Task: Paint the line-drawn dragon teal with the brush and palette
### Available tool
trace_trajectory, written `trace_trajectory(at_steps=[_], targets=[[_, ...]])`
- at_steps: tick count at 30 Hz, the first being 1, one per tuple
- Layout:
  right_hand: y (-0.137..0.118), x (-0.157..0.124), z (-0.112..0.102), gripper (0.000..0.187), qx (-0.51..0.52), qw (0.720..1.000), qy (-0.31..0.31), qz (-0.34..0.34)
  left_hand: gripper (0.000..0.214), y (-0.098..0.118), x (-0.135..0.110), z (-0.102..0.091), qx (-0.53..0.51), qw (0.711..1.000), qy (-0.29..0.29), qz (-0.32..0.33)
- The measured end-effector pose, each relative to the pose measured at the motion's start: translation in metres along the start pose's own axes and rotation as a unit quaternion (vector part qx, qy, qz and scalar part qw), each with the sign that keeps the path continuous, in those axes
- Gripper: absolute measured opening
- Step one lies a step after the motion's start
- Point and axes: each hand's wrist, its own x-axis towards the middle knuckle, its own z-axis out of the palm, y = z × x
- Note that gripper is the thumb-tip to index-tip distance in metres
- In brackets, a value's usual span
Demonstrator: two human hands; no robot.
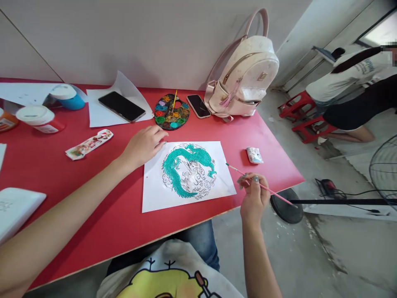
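A white sheet (155,192) with a dragon drawing, partly painted teal, lies on the red table (102,215). My left hand (144,145) rests on the sheet's upper left corner, fingers curled loosely and holding nothing. My right hand (252,194) hovers at the table's right edge, pinching a thin pink paintbrush (273,192) whose tip points left toward the sheet. A round palette (172,111) with many colours and a yellow brush on it sits behind the sheet.
Two phones (121,106) (198,106) and a cream backpack (245,78) stand at the back. Paint jars (40,118) and a small tube (254,155) lie around. Another person sits on red stools (305,114) at right. A fan base (287,207) stands on the floor.
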Motion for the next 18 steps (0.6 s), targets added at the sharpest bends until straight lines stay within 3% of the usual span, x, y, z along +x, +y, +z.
trace_trajectory(at_steps=[5, 8, 11, 14, 18], targets=[[-0.014, 0.049, 0.042, 0.035, 0.028, 0.985, -0.167, -0.046, 0.025, -0.005, -0.009, 0.013, 0.056, 0.996, 0.02, -0.062], [-0.015, 0.088, 0.084, 0.043, 0.014, 0.948, -0.311, -0.072, 0.025, -0.006, -0.004, 0.018, 0.082, 0.993, 0.015, -0.085], [-0.002, 0.122, 0.131, 0.056, 0.027, 0.907, -0.418, -0.045, 0.027, -0.005, 0.001, 0.024, 0.127, 0.989, 0.026, -0.069], [0.019, 0.144, 0.175, 0.066, 0.034, 0.902, -0.429, -0.03, 0.029, -0.008, 0.004, 0.029, 0.143, 0.989, 0.034, -0.023], [0.045, 0.146, 0.214, 0.066, 0.041, 0.936, -0.344, -0.057, 0.034, -0.019, 0.006, 0.033, 0.105, 0.994, 0.032, 0.025]])
